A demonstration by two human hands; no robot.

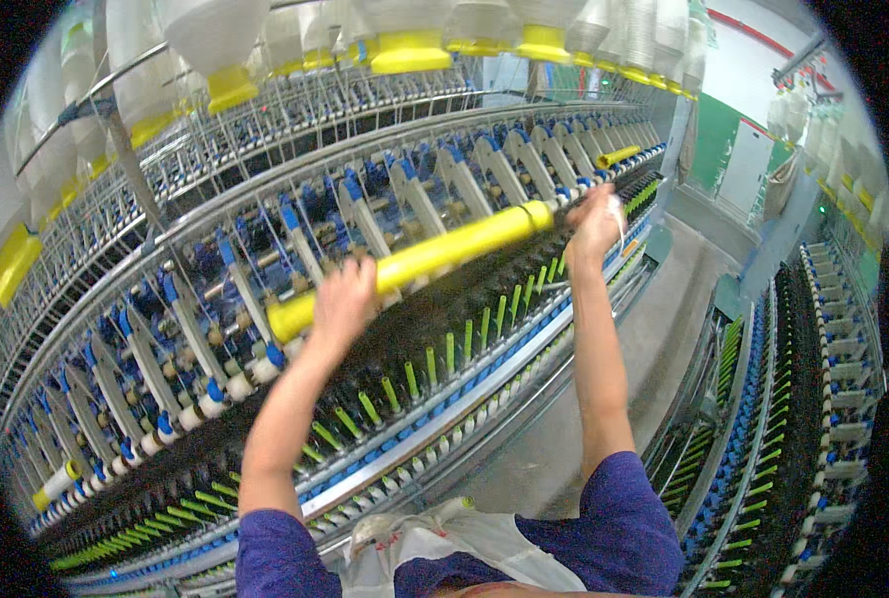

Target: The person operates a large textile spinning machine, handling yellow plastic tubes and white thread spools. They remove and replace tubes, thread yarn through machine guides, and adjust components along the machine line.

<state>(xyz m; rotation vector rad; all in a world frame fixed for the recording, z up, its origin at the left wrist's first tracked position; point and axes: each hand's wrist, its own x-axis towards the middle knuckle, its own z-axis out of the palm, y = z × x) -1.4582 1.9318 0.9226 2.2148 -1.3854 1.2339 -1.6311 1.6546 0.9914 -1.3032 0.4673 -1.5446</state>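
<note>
A long yellow tube (454, 246) lies aslant along the front of a spinning machine, in front of its grey arms. My left hand (345, 299) is closed round the tube near its left end. Past the tube's right end, my right hand (596, 227) is at the machine's roller line, fingers curled and slightly blurred. A small white bit shows at those fingers, too blurred to name. Beneath both arms runs a row of upright green spindles (449, 354).
White yarn cones on yellow bases (410, 50) hang overhead. A short yellow tube (619, 156) rests farther right on the machine, and a white-and-yellow one (58, 485) at lower left. A second spinning machine (833, 419) stands across the grey aisle floor (679, 289).
</note>
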